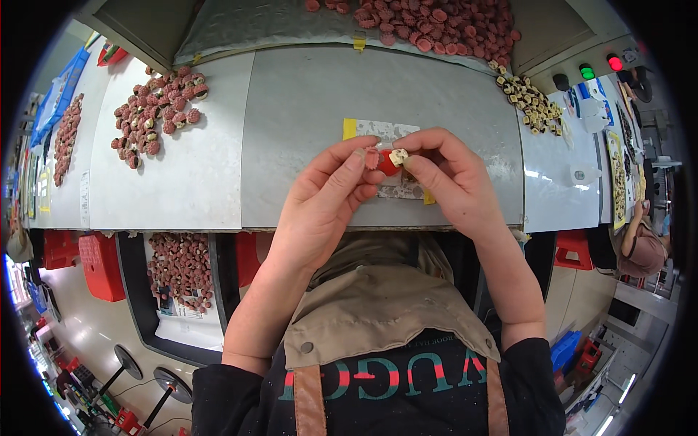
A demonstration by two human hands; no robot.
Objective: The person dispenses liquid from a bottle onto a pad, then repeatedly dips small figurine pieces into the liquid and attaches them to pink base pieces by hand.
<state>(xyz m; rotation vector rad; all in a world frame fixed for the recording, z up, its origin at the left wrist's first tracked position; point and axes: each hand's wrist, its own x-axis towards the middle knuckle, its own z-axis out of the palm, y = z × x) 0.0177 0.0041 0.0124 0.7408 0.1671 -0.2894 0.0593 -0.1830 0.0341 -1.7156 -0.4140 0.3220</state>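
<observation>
My left hand pinches a small pink ridged cap between thumb and fingers above the middle of the work table. Close beside it, my right hand grips a small cream-coloured blocky piece at its fingertips. A narrow gap separates the two parts. Something red and round shows below and between them, partly covered by my fingers. Under both hands lies a grey-white speckled sheet with yellow tape at its corners. Loose pink caps are heaped at the far side on a pale cloth-like cover.
Cream-and-dark pieces lie scattered at right, near a panel with green and red lights. Pink-and-cream pieces cover part of the left table; more fill an open drawer below. A red stool stands left; another person is far right.
</observation>
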